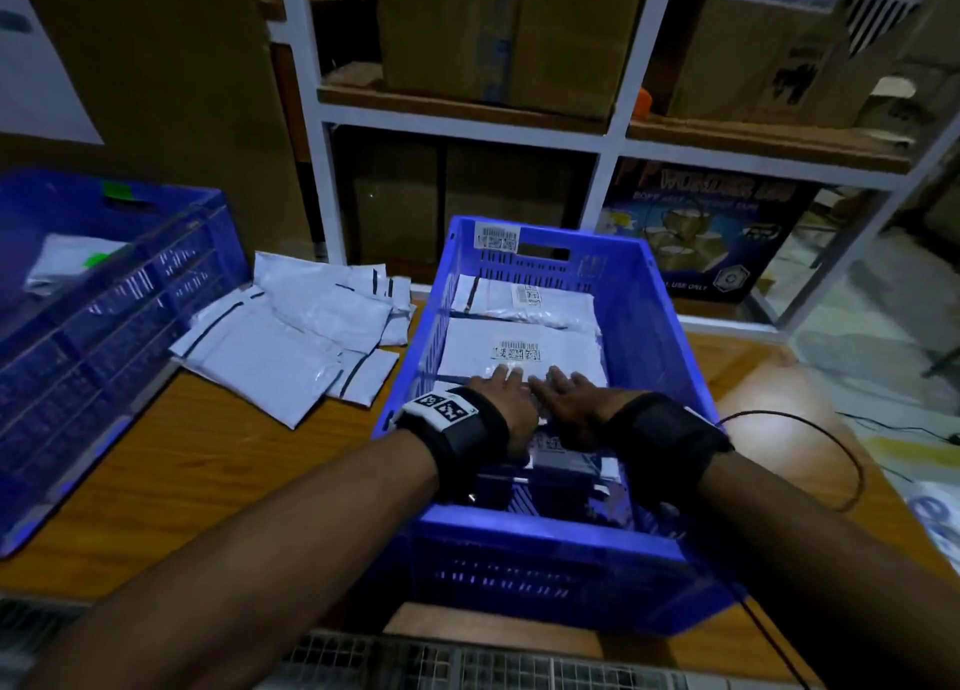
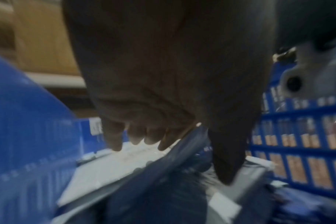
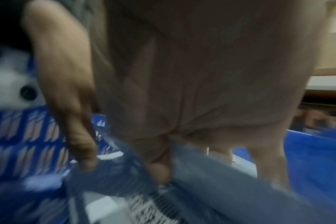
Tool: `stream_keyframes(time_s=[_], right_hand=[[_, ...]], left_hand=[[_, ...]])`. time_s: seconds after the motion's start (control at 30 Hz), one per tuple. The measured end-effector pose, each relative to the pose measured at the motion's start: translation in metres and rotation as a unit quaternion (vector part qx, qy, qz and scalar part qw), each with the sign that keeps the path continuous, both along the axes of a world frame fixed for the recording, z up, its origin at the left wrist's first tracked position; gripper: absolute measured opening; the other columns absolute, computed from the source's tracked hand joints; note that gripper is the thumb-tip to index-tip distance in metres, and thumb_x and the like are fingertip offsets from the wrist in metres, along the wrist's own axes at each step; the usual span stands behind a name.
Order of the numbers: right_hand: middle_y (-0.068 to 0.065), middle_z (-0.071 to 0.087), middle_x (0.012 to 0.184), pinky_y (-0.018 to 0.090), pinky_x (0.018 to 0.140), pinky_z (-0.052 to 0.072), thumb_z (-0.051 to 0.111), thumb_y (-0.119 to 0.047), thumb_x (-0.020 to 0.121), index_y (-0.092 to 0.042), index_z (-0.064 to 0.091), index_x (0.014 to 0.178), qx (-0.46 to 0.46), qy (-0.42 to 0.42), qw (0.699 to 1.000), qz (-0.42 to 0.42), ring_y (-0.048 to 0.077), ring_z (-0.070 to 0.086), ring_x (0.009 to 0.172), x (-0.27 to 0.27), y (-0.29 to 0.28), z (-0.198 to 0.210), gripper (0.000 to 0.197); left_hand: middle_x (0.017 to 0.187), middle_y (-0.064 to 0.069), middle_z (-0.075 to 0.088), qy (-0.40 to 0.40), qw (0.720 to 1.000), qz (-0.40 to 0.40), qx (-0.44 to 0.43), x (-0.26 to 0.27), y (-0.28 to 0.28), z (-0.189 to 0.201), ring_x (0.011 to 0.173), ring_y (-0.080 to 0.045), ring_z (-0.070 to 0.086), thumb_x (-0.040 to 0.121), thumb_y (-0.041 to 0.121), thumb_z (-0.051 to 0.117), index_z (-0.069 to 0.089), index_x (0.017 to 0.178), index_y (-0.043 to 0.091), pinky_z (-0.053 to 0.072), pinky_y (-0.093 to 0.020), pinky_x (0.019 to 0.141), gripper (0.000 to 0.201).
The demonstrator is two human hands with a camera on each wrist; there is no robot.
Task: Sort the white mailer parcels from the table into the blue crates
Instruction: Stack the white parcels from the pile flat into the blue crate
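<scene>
A white mailer parcel (image 1: pixel 519 356), flat and glossy with a barcode label, lies in the blue crate (image 1: pixel 644 294) at frame centre. Both hands lie on it side by side: left hand (image 1: pixel 511 403) and right hand (image 1: pixel 566 403), each grip open with fingers straight, pressing down. More crinkled mailers (image 1: pixel 306 341) lie heaped on the wooden worktop (image 1: pixel 208 460) left of centre, beside a second slatted crate (image 1: pixel 104 294).

Dim room — white shelving (image 1: pixel 618 133), cartons (image 1: pixel 498 34)
</scene>
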State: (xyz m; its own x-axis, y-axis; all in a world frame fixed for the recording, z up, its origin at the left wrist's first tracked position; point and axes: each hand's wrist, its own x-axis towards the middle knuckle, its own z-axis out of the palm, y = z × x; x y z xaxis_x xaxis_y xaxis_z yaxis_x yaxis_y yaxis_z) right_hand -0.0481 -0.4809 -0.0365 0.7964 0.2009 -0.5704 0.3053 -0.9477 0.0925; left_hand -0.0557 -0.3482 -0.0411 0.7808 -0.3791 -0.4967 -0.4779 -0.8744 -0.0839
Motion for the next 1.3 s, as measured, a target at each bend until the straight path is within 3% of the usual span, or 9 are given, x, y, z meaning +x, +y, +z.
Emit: stream_keyframes(time_s=[0.17, 0.3, 0.4, 0.67, 0.8, 0.97, 1.1, 1.3], right_hand=[[0.015, -0.016, 0.162, 0.052, 0.120, 0.005, 0.031, -0.040, 0.102, -0.016, -0.008, 0.157, -0.040, 0.025, 0.998, -0.038, 0.039, -0.006, 0.150, -0.013, 0.001, -0.036, 0.071], [0.016, -0.014, 0.162, 0.056, 0.120, 0.002, 0.026, -0.048, 0.100, -0.017, -0.005, 0.157, -0.030, 0.048, 0.994, -0.089, 0.040, -0.011, 0.149, -0.014, -0.005, -0.046, 0.072], [0.018, -0.022, 0.160, 0.055, 0.119, 0.003, 0.040, -0.046, 0.101, -0.015, -0.012, 0.156, -0.024, 0.062, 0.993, -0.100, 0.042, -0.012, 0.148, -0.017, -0.001, -0.038, 0.082], [0.013, -0.030, 0.157, 0.055, 0.120, 0.003, 0.041, -0.047, 0.100, -0.014, -0.018, 0.154, 0.021, 0.066, 0.994, -0.086, 0.042, -0.019, 0.146, -0.013, -0.001, -0.046, 0.086], [0.012, -0.030, 0.158, 0.053, 0.121, 0.005, 0.048, -0.052, 0.095, -0.012, -0.018, 0.154, 0.040, 0.075, 0.994, -0.068, 0.035, -0.022, 0.146, -0.013, -0.002, -0.042, 0.097], [0.012, -0.031, 0.157, 0.057, 0.120, 0.006, 0.048, -0.051, 0.095, -0.019, -0.019, 0.154, 0.006, 0.091, 0.992, -0.082, 0.040, -0.019, 0.146, -0.019, 0.001, -0.029, 0.095], [0.014, -0.032, 0.156, 0.056, 0.120, 0.002, 0.049, -0.049, 0.095, -0.016, -0.021, 0.153, 0.011, 0.108, 0.991, -0.080, 0.040, -0.024, 0.144, -0.020, 0.007, -0.028, 0.097], [0.013, -0.030, 0.158, 0.054, 0.120, 0.002, 0.044, -0.055, 0.095, -0.017, -0.020, 0.153, -0.042, 0.111, 0.988, -0.098, 0.042, -0.017, 0.146, -0.026, 0.008, -0.019, 0.094]], left_hand=[[0.165, -0.014, -0.015, 0.045, 0.998, -0.045, 0.022, -0.015, 0.000, -0.001, 0.151, -0.036, -0.014, 0.100, 0.041, 0.054, -0.001, 0.158, 0.006, 0.001, -0.054, 0.119, 0.087], [0.164, -0.011, -0.021, 0.080, 0.997, -0.008, 0.015, -0.014, 0.003, -0.028, 0.150, -0.042, -0.012, 0.095, 0.050, 0.055, -0.014, 0.157, 0.013, 0.003, -0.059, 0.118, 0.100], [0.164, -0.010, -0.018, 0.075, 0.997, 0.012, -0.018, -0.009, 0.003, -0.043, 0.150, -0.043, -0.009, 0.094, 0.044, 0.060, -0.009, 0.158, 0.015, 0.003, -0.060, 0.118, 0.099], [0.163, -0.006, -0.025, 0.062, 0.998, -0.003, -0.003, -0.010, -0.008, -0.040, 0.149, -0.042, -0.017, 0.089, 0.060, 0.061, -0.019, 0.156, 0.014, 0.002, -0.064, 0.118, 0.114], [0.164, -0.004, -0.019, 0.056, 0.998, 0.032, -0.028, -0.010, -0.002, -0.048, 0.150, -0.042, -0.014, 0.094, 0.054, 0.055, -0.012, 0.157, 0.020, -0.001, -0.064, 0.118, 0.098], [0.164, -0.007, -0.021, 0.069, 0.997, 0.035, -0.016, -0.009, -0.004, -0.041, 0.149, -0.041, -0.017, 0.090, 0.057, 0.059, -0.012, 0.157, 0.015, -0.004, -0.061, 0.119, 0.106], [0.162, -0.007, -0.028, 0.062, 0.998, 0.014, -0.005, -0.008, -0.007, -0.045, 0.148, -0.041, -0.022, 0.087, 0.060, 0.062, -0.019, 0.156, 0.014, -0.007, -0.062, 0.117, 0.116], [0.165, -0.009, -0.016, 0.046, 0.998, 0.006, -0.046, -0.008, 0.006, -0.053, 0.150, -0.042, -0.012, 0.099, 0.052, 0.040, -0.004, 0.159, 0.014, -0.004, -0.061, 0.119, 0.084]])
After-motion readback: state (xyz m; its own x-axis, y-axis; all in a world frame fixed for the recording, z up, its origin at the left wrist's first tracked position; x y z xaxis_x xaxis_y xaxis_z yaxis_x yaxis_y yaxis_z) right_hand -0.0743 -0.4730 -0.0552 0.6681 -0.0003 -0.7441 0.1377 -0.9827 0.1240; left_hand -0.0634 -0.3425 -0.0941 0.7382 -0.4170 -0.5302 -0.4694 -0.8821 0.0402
